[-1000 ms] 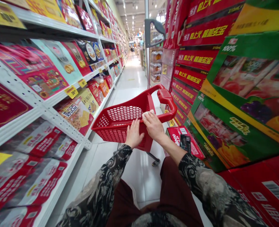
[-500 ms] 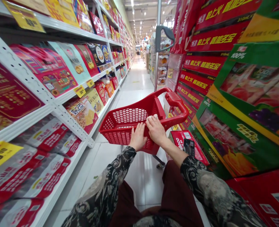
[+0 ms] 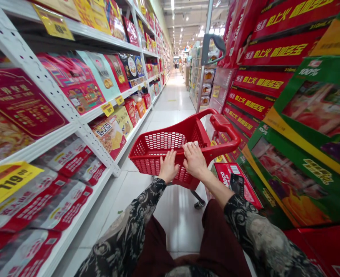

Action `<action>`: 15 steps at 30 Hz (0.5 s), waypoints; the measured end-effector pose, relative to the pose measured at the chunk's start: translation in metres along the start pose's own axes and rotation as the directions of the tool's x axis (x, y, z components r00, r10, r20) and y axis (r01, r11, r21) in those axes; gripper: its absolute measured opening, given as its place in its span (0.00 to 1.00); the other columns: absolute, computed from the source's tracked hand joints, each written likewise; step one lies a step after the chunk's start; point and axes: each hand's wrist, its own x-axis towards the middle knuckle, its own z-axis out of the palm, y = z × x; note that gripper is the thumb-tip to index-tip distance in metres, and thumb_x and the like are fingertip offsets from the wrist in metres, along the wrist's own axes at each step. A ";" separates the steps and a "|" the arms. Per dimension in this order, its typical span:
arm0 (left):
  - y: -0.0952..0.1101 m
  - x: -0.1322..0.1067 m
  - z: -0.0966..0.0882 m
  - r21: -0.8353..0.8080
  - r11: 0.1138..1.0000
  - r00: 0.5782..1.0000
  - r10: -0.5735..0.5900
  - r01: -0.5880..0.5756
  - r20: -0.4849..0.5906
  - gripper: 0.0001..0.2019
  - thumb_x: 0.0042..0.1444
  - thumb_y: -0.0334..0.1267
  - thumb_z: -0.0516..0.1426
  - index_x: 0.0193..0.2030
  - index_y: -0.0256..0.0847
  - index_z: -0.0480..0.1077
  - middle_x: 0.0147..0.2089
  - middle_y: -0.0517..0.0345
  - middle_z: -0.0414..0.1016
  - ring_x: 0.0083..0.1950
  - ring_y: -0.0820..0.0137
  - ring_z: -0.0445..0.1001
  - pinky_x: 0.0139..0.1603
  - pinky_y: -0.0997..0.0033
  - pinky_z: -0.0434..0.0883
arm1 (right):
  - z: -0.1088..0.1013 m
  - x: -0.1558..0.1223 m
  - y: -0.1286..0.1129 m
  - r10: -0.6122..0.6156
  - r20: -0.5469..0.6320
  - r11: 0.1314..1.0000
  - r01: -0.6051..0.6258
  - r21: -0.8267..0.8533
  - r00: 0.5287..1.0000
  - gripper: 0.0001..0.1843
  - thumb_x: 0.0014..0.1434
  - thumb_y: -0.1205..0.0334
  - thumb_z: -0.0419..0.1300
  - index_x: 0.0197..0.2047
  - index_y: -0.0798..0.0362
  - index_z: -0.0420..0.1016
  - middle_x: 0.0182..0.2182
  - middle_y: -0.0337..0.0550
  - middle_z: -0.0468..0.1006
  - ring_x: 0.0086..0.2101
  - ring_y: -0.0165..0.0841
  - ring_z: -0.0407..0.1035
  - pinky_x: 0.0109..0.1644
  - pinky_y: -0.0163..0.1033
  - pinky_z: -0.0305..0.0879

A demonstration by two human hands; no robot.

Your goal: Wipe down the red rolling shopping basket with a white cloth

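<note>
A red plastic shopping cart (image 3: 146, 165) with a perforated basket stands in front of me, its handle to the right. My left hand (image 3: 169, 168) rests on the near rim, fingers stretched out and lying over it. Beside it, my right hand (image 3: 195, 162) presses a crumpled white wipe or cloth (image 3: 196, 144) against the same rim, near the handle end. Most of the white piece is hidden under the fingers. The basket interior that shows holds nothing visible.
White shelves (image 3: 97, 154) with boxed snacks line the left. Stacked red drink cartons (image 3: 253, 82) and green juice boxes (image 3: 299, 154) rise on the right. A black phone-like object (image 3: 237, 184) lies on a red Meco box (image 3: 226, 175). A metal pole (image 3: 204, 73) stands behind the cart.
The cart and shelves have shifted rightward in view. Both hands now sit slightly farther left along the cart's rim, the right one still with the white piece.
</note>
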 end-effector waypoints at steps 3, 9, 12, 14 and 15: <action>0.011 0.010 -0.006 -0.088 0.988 0.991 0.121 -0.126 -0.061 0.26 0.56 0.32 0.44 0.63 0.38 0.50 0.67 0.51 0.50 0.68 0.71 0.47 0.65 0.53 0.45 | -0.001 0.004 -0.005 0.061 0.025 0.997 -0.062 0.043 0.998 0.31 0.55 0.65 0.50 0.62 0.61 0.53 0.58 0.56 0.62 0.58 0.45 0.53 0.61 0.58 0.43; 0.041 0.031 0.009 -0.133 0.953 0.962 0.269 -0.272 -0.042 0.28 0.57 0.35 0.44 0.65 0.38 0.45 0.68 0.49 0.47 0.68 0.68 0.46 0.65 0.52 0.45 | -0.014 -0.007 0.012 0.113 0.003 0.990 -0.113 0.080 0.994 0.31 0.56 0.68 0.46 0.63 0.61 0.50 0.59 0.53 0.60 0.58 0.40 0.54 0.62 0.56 0.39; 0.055 0.038 0.017 -0.084 0.965 0.967 0.243 -0.250 -0.080 0.27 0.57 0.35 0.45 0.64 0.37 0.48 0.67 0.47 0.51 0.67 0.65 0.49 0.65 0.53 0.46 | -0.015 -0.013 0.014 0.122 -0.053 0.989 -0.117 0.093 0.991 0.30 0.56 0.67 0.46 0.63 0.60 0.51 0.59 0.53 0.61 0.58 0.38 0.54 0.62 0.53 0.40; 0.057 0.042 0.018 -0.056 0.972 0.972 0.223 -0.228 -0.079 0.24 0.57 0.34 0.45 0.62 0.39 0.52 0.64 0.49 0.58 0.63 0.66 0.57 0.65 0.52 0.46 | -0.013 -0.015 0.016 0.181 -0.104 0.981 -0.173 0.084 0.978 0.28 0.57 0.67 0.47 0.62 0.60 0.54 0.58 0.53 0.62 0.58 0.39 0.53 0.62 0.54 0.38; 0.054 0.043 0.018 -0.044 0.974 0.973 0.218 -0.222 -0.076 0.23 0.58 0.34 0.45 0.61 0.40 0.55 0.62 0.50 0.61 0.61 0.66 0.60 0.65 0.51 0.45 | -0.013 -0.016 0.018 0.211 -0.123 0.976 -0.203 0.079 0.970 0.28 0.57 0.66 0.47 0.61 0.59 0.56 0.57 0.52 0.63 0.58 0.40 0.53 0.62 0.55 0.37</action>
